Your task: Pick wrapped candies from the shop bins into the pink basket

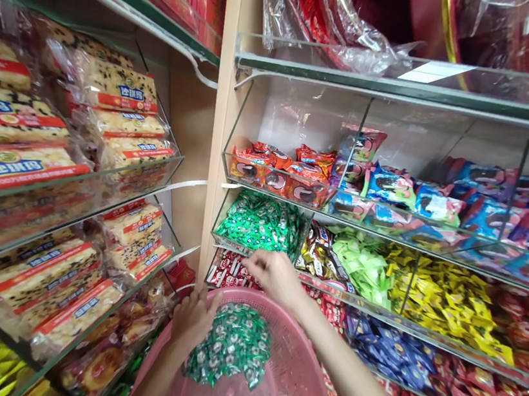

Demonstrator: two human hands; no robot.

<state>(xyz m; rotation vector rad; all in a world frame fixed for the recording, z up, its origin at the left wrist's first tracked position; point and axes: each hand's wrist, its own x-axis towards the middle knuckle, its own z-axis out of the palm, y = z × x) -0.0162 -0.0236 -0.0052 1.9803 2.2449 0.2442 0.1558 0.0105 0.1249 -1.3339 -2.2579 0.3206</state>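
A pink plastic basket (315, 367) with perforated walls is in front of me at the bottom. Inside it lies a clear bag of green-wrapped candies (235, 343). My left hand (190, 321) is at the basket's left rim, beside the bag, fingers stretched out and thumb apart. Past the basket's far rim, my right hand (276, 277) has its fingers curled together; anything in them is hidden. It hovers just below the front of a shelf bin heaped with green-wrapped candies (261, 223), with red-and-white packets (233, 270) close behind the fingertips.
Glass-fronted shelves rise around me. Packaged puffed-rice bars (118, 84) fill the left side. To the right are blue cookie packs (393, 186), red packs (282, 174), yellow-wrapped candies (450, 300) and blue-wrapped candies (391, 348). A wooden post (220, 121) stands at the corner.
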